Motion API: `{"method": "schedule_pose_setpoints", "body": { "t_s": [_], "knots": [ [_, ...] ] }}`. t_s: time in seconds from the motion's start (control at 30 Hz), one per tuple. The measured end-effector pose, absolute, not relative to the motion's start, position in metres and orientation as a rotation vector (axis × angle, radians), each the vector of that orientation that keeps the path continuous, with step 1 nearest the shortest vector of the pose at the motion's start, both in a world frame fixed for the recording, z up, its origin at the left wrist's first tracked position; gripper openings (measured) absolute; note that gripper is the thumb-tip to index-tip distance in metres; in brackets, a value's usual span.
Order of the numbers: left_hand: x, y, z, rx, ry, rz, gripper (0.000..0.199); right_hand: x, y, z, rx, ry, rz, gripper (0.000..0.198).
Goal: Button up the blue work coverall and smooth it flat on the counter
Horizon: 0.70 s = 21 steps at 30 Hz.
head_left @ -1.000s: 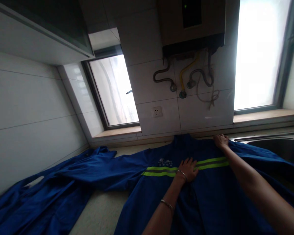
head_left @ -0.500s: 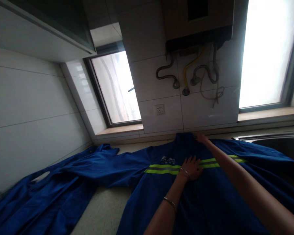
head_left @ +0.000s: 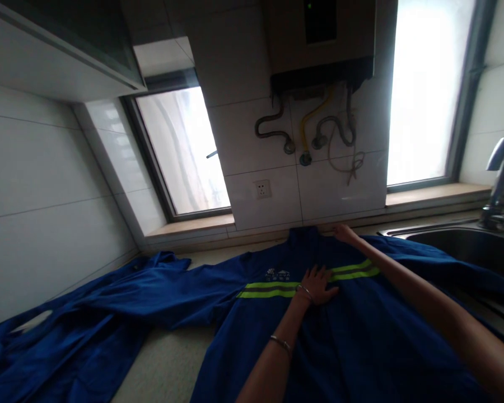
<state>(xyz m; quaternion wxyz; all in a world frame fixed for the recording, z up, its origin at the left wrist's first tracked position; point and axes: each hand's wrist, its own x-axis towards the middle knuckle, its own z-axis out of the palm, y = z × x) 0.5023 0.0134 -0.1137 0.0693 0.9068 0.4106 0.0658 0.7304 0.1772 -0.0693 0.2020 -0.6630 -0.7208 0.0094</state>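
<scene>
A dark blue work jacket [head_left: 273,324] with a yellow-green and grey band across the chest lies front side up, its collar towards the wall. My left hand [head_left: 317,285] is flat on the chest at the band, fingers spread. At the shoulder just right of the collar, my right hand [head_left: 345,234] has its fingers drawn together on the jacket's edge; the fingertips are small and dim. One sleeve stretches left over a second blue garment [head_left: 88,358], and the other reaches right over the sink's edge.
A metal sink [head_left: 407,230] with a tap [head_left: 498,184] stands at the right. Pale countertop [head_left: 163,364] shows between the garments. On the tiled wall are a socket [head_left: 262,189], hoses, and a water heater [head_left: 321,39]. A cupboard [head_left: 67,56] overhangs the left.
My right hand has shifted right, away from the collar along the shoulder. My left hand stays flat on the chest. The view has turned right, bringing the tap into sight.
</scene>
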Motion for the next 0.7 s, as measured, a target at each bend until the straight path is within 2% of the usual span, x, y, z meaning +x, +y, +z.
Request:
{"method": "schedule_pose_setpoints", "body": {
  "t_s": [0.23,0.4,0.47,0.57,0.7],
  "knots": [
    [0.503,0.012,-0.107,2.747,1.272,0.138,0.07,0.883,0.043,-0.053,-2.111,-1.915,0.203,0.031],
    [0.537,-0.01,-0.097,2.805,1.407,0.2,0.06,0.953,-0.032,-0.07,-2.266,-1.567,0.449,0.048],
    [0.558,-0.029,-0.094,2.826,1.334,0.224,0.063,0.959,-0.044,-0.085,-2.249,-1.478,0.506,0.053],
    [0.582,-0.063,-0.092,2.807,1.099,0.125,0.073,0.954,-0.043,-0.105,-2.032,-1.496,0.398,0.054],
    [0.587,-0.093,-0.092,2.727,0.922,0.003,0.077,0.953,-0.026,-0.116,-1.771,-1.522,0.282,0.044]
  ]
}}
